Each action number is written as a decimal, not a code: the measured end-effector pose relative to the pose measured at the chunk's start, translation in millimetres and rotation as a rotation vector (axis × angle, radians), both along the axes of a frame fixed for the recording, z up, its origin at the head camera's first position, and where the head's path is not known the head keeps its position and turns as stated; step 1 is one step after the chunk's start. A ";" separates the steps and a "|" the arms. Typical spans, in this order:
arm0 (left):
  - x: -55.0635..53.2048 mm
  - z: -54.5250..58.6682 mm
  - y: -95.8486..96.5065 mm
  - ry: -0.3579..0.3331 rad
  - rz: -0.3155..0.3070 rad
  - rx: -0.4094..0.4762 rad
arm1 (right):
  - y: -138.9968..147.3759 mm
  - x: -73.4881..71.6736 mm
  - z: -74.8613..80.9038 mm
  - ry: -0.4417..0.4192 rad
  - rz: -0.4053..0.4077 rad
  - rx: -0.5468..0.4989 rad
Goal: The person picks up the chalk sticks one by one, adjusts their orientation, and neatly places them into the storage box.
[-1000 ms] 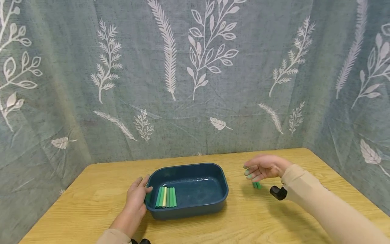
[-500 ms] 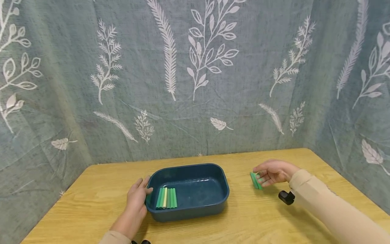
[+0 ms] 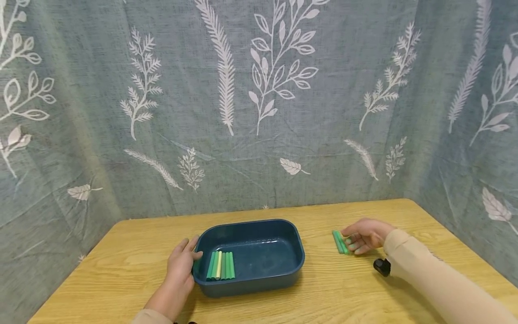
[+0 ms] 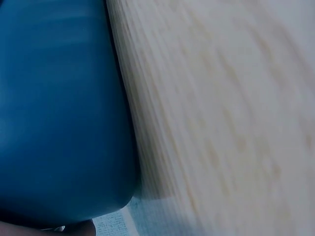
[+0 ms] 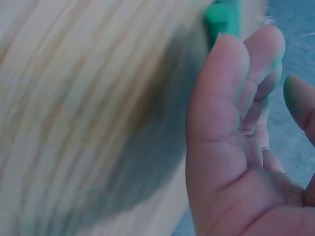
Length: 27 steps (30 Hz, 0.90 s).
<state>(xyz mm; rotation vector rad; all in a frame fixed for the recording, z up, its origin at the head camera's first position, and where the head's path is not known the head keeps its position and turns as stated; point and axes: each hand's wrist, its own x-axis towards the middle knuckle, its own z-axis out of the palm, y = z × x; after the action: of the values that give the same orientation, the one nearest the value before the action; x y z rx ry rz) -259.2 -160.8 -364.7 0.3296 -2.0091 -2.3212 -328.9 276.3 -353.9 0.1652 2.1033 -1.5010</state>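
A dark blue tray (image 3: pixel 251 284) stands on the table, with several green chalk sticks (image 3: pixel 227 266) and one pale yellow stick (image 3: pixel 219 265) side by side at its left end. My left hand (image 3: pixel 180 265) grips the tray's left side, thumb over the rim and fingers along the outer wall. In the left wrist view, the tray's side (image 4: pixel 64 108) takes up the left part. To the right, more green chalk sticks (image 3: pixel 339 242) lie on the table. My right hand (image 3: pixel 367 236) is right beside them, fingers loosely bent and the thumb apart from them. Green dust marks its fingertips (image 5: pixel 293 93).
The wooden table (image 3: pixel 315 292) reaches back to a grey-blue curtain (image 3: pixel 243 180) with white leaf prints, which also hangs along both sides. A small black device (image 3: pixel 382 267) sits at the right wrist.
My right hand has moved right and lower, so the chalk sticks on the table show more fully to its left. My left hand stays on the tray.
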 end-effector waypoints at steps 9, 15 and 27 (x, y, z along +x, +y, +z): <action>-2.4 0.8 2.1 -0.005 -0.002 -0.003 | 0.5 -7.2 -6.2 -0.025 -0.024 0.079; -2.3 1.8 0.4 -0.011 -0.003 -0.002 | -0.4 -13.6 -7.1 -0.045 -0.008 0.108; -1.0 3.1 1.9 -0.025 -0.004 -0.006 | -2.7 -15.8 -9.6 -0.027 -0.015 0.144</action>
<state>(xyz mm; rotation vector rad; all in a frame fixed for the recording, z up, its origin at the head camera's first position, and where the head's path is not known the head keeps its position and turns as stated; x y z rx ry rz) -260.3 -158.9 -361.6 0.3564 -2.0295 -2.3248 -344.7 273.6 -363.5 0.2532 2.1932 -1.3480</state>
